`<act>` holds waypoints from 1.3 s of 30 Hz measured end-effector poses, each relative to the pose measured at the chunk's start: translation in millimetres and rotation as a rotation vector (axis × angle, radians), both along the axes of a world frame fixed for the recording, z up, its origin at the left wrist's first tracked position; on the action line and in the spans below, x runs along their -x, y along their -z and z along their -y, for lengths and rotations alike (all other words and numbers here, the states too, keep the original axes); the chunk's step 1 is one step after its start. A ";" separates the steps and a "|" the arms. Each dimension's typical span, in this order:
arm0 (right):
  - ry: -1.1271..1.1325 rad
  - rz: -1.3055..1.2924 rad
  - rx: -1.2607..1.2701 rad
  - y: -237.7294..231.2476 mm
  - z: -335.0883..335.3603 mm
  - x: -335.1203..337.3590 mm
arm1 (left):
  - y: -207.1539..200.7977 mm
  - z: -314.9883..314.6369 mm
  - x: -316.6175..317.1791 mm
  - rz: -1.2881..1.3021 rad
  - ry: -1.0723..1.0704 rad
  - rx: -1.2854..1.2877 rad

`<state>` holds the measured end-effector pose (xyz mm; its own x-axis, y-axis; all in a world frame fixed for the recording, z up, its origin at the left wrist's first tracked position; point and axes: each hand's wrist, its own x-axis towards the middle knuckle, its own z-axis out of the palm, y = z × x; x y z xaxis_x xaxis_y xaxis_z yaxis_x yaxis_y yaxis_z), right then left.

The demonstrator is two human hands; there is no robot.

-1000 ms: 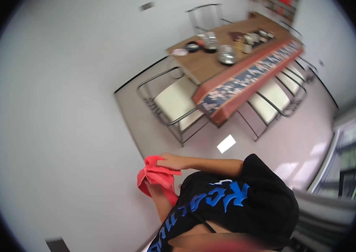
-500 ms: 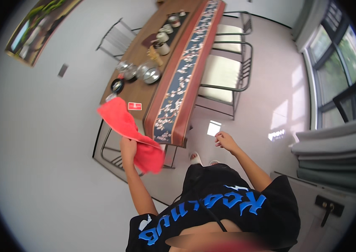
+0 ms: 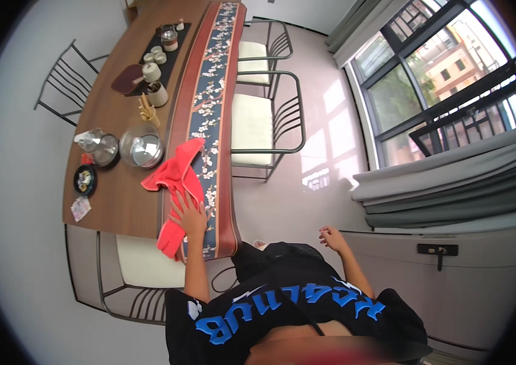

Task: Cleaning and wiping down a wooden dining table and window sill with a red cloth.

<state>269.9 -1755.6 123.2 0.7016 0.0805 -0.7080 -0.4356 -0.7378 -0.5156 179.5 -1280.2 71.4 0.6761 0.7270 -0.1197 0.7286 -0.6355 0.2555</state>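
A red towel (image 3: 175, 176) lies crumpled on the near end of the wooden table (image 3: 125, 210), partly over the patterned table runner (image 3: 212, 115). My left hand (image 3: 189, 216) rests flat on the towel, its fingers spread and pointing away from me. Off the table to the right, my right hand (image 3: 331, 238) hangs in the air beside my body. It is empty, with its fingers loosely bent and apart.
Left of the towel stand a glass bowl (image 3: 142, 148), a lidded pot (image 3: 107, 150), a black ashtray (image 3: 85, 180) and a small patterned packet (image 3: 80, 208). Farther back is a black tea tray (image 3: 175, 52) with cups. A cushioned chair (image 3: 252, 125) stands along the right side.
My left hand has brought the towel down from the air onto the table, and its fingers have spread. The red card on the table is no longer visible. My view has turned right.
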 end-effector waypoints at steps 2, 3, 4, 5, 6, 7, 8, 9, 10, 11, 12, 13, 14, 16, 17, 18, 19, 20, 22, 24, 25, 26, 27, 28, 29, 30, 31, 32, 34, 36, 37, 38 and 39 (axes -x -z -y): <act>-0.009 0.000 0.050 -6.2 -2.5 -2.5 | 15.9 -8.3 -27.6 0.070 0.036 -0.095; -0.013 0.004 0.070 -9.5 -4.3 -1.9 | 16.0 -5.2 -44.3 0.085 0.098 -0.110; -0.018 -0.008 0.082 -11.3 -11.5 -2.3 | 13.2 4.2 -59.8 0.106 0.161 -0.135; -0.055 0.034 0.095 -10.1 -23.3 -2.0 | 13.3 19.2 -69.2 0.102 0.218 -0.070; -0.104 0.073 0.104 -8.4 -37.5 -4.2 | 14.5 34.6 -76.0 0.096 0.263 -0.009; -0.099 0.071 0.104 -6.6 -52.1 -5.7 | 16.9 56.9 -76.5 0.124 0.320 0.014; -0.174 0.147 0.052 -5.0 -64.5 -5.4 | 23.2 77.9 -74.3 0.156 0.406 0.034; -0.270 0.219 -0.002 -5.8 -80.4 -7.1 | 38.2 85.1 -58.2 0.154 0.419 0.029; -0.265 0.216 -0.006 -14.5 -98.9 -11.6 | 56.4 92.5 -38.3 0.131 0.490 -0.027; -0.261 0.169 -0.097 -28.9 -117.6 -16.0 | 65.7 94.4 -27.1 0.106 0.564 -0.082; -0.246 0.121 -0.187 -36.0 -125.4 -16.0 | 58.6 90.6 -22.3 0.099 0.581 -0.084; -0.233 0.116 -0.194 -30.4 -122.4 -16.7 | 42.2 83.2 -17.6 0.078 0.604 -0.037; -0.280 0.166 -0.153 -21.3 -114.3 -18.0 | 30.9 76.4 -12.6 0.055 0.623 0.010; -0.369 0.188 -0.077 -15.4 -103.6 -25.0 | 28.9 51.7 6.1 0.225 0.595 0.081; -0.376 0.177 -0.090 -12.0 -95.9 -29.2 | 28.4 37.7 15.6 0.412 0.571 0.157; -0.431 0.194 0.000 -7.7 -85.9 -30.3 | 19.0 24.8 26.2 0.447 0.562 0.131; -0.488 0.218 0.087 -3.5 -79.6 -34.8 | 12.8 17.3 36.4 0.433 0.552 0.121; -0.498 0.209 0.070 0.3 -72.0 -37.7 | 7.2 14.1 49.5 0.414 0.524 0.120; -0.379 0.118 0.045 5.7 -58.6 -42.6 | 4.0 11.6 77.3 0.346 0.473 0.111; -0.415 0.136 0.043 15.2 -46.1 -49.4 | 0.5 17.6 101.1 0.297 0.359 0.061; -0.443 0.161 0.051 22.2 -40.6 -54.1 | -2.4 23.5 109.5 0.260 0.251 0.018; -0.444 0.160 0.032 29.3 -32.8 -58.9 | -4.4 33.0 115.5 0.252 0.251 0.001; -0.435 0.178 0.058 38.3 -26.3 -64.5 | -3.3 42.5 120.6 0.189 0.101 -0.075; -0.421 0.190 0.086 45.0 -18.0 -64.4 | -2.5 53.7 127.9 0.124 -0.044 -0.149; -0.414 0.185 0.067 52.6 -10.2 -65.5 | 4.4 64.5 131.1 0.115 -0.037 -0.167; -0.406 0.212 0.047 58.5 -2.4 -69.9 | 18.2 74.7 128.4 0.334 -0.286 -0.049; -0.393 0.244 0.027 64.3 3.4 -76.8 | 36.1 79.5 122.3 0.558 -0.526 0.077; -0.383 0.245 0.010 69.5 8.8 -82.3 | 60.1 84.2 122.7 0.609 -0.532 -0.051; -0.327 0.184 -0.095 83.2 33.2 -86.0 | 53.0 91.6 86.0 0.677 -0.687 0.139; -0.298 0.192 -0.117 90.4 50.2 -84.7 | 75.1 85.7 78.8 0.645 -0.836 0.110; -0.278 0.190 -0.118 94.6 64.0 -85.4 | 74.0 83.7 69.9 0.710 -0.881 0.210; -0.208 0.247 -0.154 97.1 76.2 -83.3 | 73.7 84.3 69.6 0.591 -0.823 0.036; -0.166 0.256 -0.151 100.3 88.7 -82.1 | 73.2 80.1 65.5 0.479 -0.750 -0.139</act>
